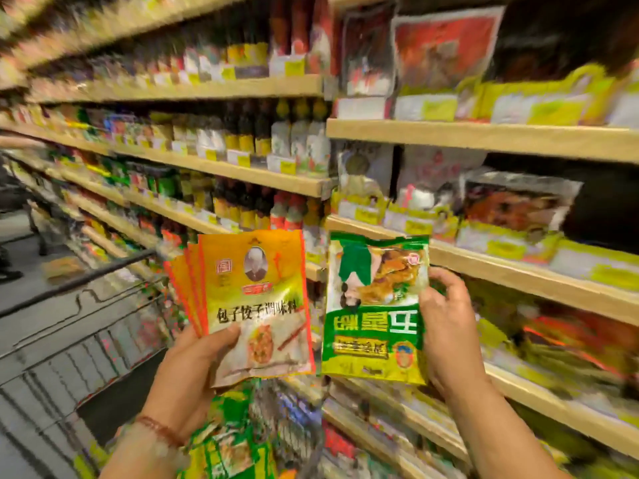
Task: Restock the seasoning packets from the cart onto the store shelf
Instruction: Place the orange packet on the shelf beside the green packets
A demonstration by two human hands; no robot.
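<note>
Several orange packets (249,299), fanned and pinched at their lower edge by the left hand (193,368), and one green packet (375,305) gripped along its side by the right hand (446,323) before the shelf (484,261), looked light, floppy, slippery, best held by edges.
</note>
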